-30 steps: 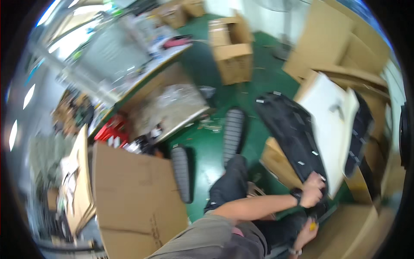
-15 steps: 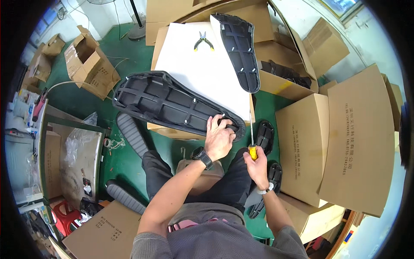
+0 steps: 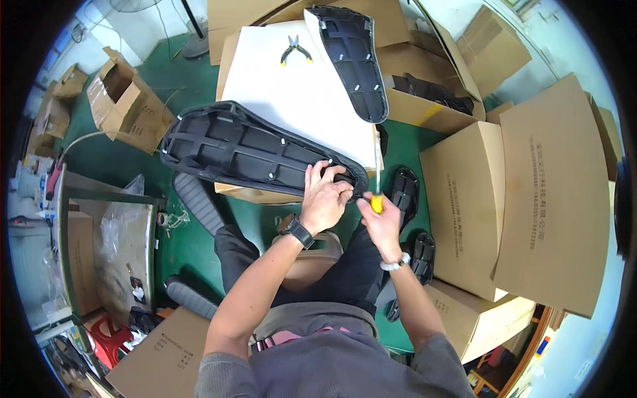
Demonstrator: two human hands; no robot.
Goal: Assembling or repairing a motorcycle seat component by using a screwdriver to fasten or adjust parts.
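A long black part, seemingly a seat turned underside up (image 3: 255,151), lies slantwise over the near edge of the white-topped carton (image 3: 279,89). It has moulded ribs and several short white pegs. My left hand (image 3: 324,202), wearing a dark watch, presses bent fingers into its narrow right end; what the fingertips pinch there is hidden. Just right of that end, my right hand (image 3: 383,227) is closed around the yellow handle of a screwdriver (image 3: 377,203). Its thin shaft points away from me, beside the seat. A second black seat (image 3: 350,63) rests farther back on the carton.
Pliers (image 3: 294,52) with black and yellow handles lie on the white surface. Tall cartons (image 3: 464,212) stand close on my right. Grey ribbed seats (image 3: 198,199) lean near my left leg, and smaller black parts (image 3: 405,192) sit by my right. A metal-framed workbench (image 3: 123,245) stands left.
My right hand has moved with the screwdriver toward the seat's narrow end, closer to my left hand. My left hand keeps its place on the seat. The whole view has shifted slightly.
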